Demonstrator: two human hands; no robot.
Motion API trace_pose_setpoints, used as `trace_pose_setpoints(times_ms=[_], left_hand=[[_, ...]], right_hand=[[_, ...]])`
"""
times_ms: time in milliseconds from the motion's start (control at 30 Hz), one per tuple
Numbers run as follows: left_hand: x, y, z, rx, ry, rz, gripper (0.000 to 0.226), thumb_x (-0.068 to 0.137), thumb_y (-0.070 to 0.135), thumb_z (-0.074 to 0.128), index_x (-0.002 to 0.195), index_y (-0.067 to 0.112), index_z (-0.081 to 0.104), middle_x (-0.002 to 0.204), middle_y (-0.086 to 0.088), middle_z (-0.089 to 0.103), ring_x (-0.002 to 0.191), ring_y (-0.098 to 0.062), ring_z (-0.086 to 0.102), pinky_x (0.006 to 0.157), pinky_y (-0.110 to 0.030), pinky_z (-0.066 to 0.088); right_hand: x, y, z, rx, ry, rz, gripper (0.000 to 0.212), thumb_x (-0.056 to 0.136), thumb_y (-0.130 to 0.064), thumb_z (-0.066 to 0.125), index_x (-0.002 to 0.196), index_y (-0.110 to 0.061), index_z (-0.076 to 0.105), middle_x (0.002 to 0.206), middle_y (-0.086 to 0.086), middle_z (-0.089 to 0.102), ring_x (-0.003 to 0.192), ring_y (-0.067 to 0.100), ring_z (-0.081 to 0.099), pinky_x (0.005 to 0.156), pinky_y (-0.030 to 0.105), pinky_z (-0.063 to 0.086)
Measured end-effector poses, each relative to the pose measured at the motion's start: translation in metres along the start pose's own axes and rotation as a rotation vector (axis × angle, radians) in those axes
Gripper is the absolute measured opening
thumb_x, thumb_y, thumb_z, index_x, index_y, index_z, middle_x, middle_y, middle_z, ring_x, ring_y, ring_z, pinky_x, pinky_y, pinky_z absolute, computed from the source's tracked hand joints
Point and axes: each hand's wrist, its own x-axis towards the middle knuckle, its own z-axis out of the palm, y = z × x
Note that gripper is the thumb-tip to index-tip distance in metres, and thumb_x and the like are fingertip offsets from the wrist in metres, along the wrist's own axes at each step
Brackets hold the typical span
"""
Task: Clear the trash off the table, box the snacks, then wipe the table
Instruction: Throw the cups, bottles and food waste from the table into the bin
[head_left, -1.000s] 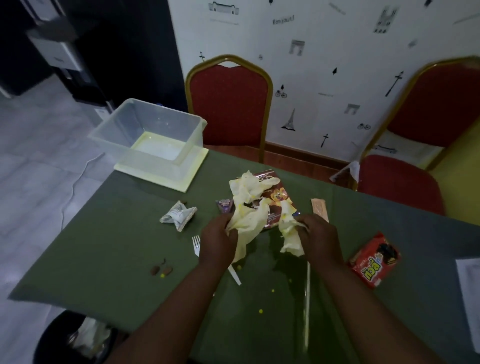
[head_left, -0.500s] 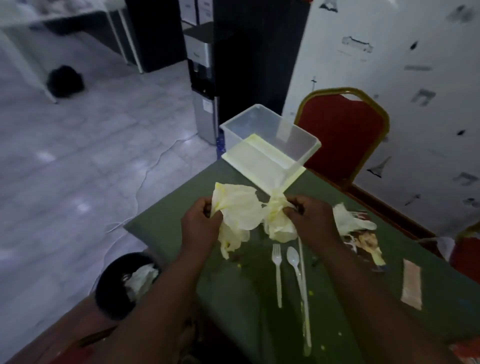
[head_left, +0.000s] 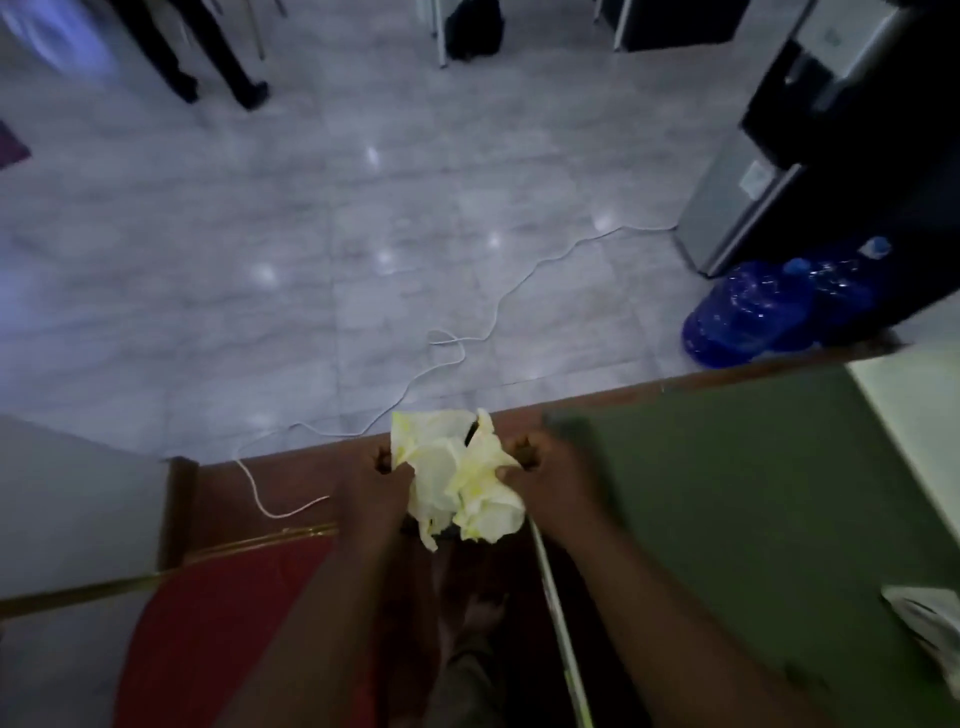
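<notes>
Crumpled yellow tissue (head_left: 457, 483) now off table (head_left: 753, 493), carried left past its edge; second ago we gathered it over tabletop. Left hand (head_left: 376, 480) and right hand (head_left: 545, 467) both clench it. We judge bin drop next; bin hidden beneath wad, contents unseen.

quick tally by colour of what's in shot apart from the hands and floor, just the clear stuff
Yellow-white crumpled tissue wad: 1
Blue water jugs: 2
Red chair seat: 1
Green table: 1
White floor cable: 1
Total: 6
</notes>
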Motion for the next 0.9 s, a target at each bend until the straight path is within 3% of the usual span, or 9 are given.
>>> trace_pose_setpoints(times_ms=[100,233,333,467,567,667,767,833,900], left_hand=[[0.045,-0.051,0.006,0.073,0.009,-0.132,0.017,0.068,0.021,0.067,0.083,0.016,0.069,0.084,-0.008,0.073,0.083,-0.029,0.068,0.078,-0.048,0.056],[0.104,-0.101,0.032,0.244,0.014,-0.214,0.009,0.072,0.009,0.066,0.080,0.011,0.062,0.091,-0.016,0.069,0.092,-0.033,0.063,0.071,-0.031,0.041],[0.149,-0.132,0.061,0.303,-0.028,-0.281,0.012,0.077,0.006,0.063,0.088,0.008,0.066,0.091,-0.014,0.065,0.093,-0.029,0.061,0.070,-0.027,0.038],[0.196,-0.166,0.090,0.329,-0.165,-0.259,0.009,0.079,0.004,0.061,0.085,0.011,0.064,0.080,-0.007,0.062,0.088,-0.025,0.060,0.060,-0.022,0.037],[0.221,-0.193,0.108,0.334,-0.255,-0.233,0.025,0.080,0.008,0.065,0.105,0.005,0.069,0.103,-0.011,0.070,0.101,-0.028,0.064,0.072,-0.024,0.040],[0.228,-0.201,0.117,0.236,-0.338,-0.283,0.030,0.086,0.016,0.065,0.114,0.007,0.062,0.116,-0.004,0.064,0.107,-0.024,0.061,0.085,-0.035,0.049],[0.226,-0.204,0.116,0.186,-0.321,-0.344,0.049,0.094,0.026,0.057,0.139,0.007,0.047,0.143,-0.008,0.049,0.128,-0.026,0.048,0.088,-0.027,0.040],[0.223,-0.205,0.110,0.191,-0.301,-0.337,0.045,0.096,0.025,0.055,0.133,0.001,0.051,0.137,-0.003,0.053,0.124,-0.019,0.050,0.079,-0.018,0.035],[0.217,-0.207,0.106,0.218,-0.284,-0.311,0.023,0.095,0.024,0.056,0.097,0.002,0.064,0.101,-0.003,0.063,0.100,-0.019,0.056,0.063,-0.024,0.033]], right_hand=[[0.045,0.026,0.061,0.022,-0.044,0.130,0.012,0.079,-0.008,0.072,0.087,-0.016,0.070,0.087,-0.001,0.070,0.082,0.014,0.064,0.072,0.025,0.049],[0.110,0.090,0.130,0.088,0.010,0.413,0.018,0.079,-0.001,0.067,0.096,-0.004,0.073,0.096,0.008,0.072,0.094,0.023,0.066,0.082,0.031,0.053],[0.161,0.147,0.168,0.058,0.013,0.559,0.025,0.081,0.000,0.062,0.103,-0.002,0.072,0.112,0.014,0.070,0.105,0.030,0.064,0.091,0.038,0.053],[0.211,0.191,0.186,0.045,-0.033,0.654,0.026,0.086,-0.007,0.060,0.110,-0.008,0.070,0.114,0.012,0.069,0.096,0.024,0.065,0.080,0.028,0.053],[0.242,0.212,0.201,0.102,-0.014,0.664,0.027,0.090,-0.012,0.058,0.114,-0.004,0.066,0.109,0.012,0.067,0.081,0.019,0.059,0.068,0.026,0.050],[0.257,0.220,0.218,0.303,-0.053,0.735,0.047,0.089,-0.030,0.059,0.132,-0.012,0.054,0.124,0.007,0.061,0.100,0.028,0.063,0.084,0.045,0.057],[0.262,0.230,0.221,0.400,-0.043,0.777,0.053,0.088,-0.042,0.054,0.137,-0.022,0.048,0.133,0.003,0.055,0.109,0.031,0.059,0.091,0.051,0.053],[0.256,0.225,0.216,0.425,-0.027,0.783,0.046,0.093,-0.040,0.051,0.134,-0.020,0.050,0.128,0.005,0.055,0.103,0.030,0.060,0.091,0.049,0.053],[0.244,0.220,0.209,0.429,-0.016,0.760,0.042,0.096,-0.038,0.049,0.132,-0.017,0.052,0.123,0.008,0.056,0.100,0.029,0.060,0.093,0.049,0.052]])
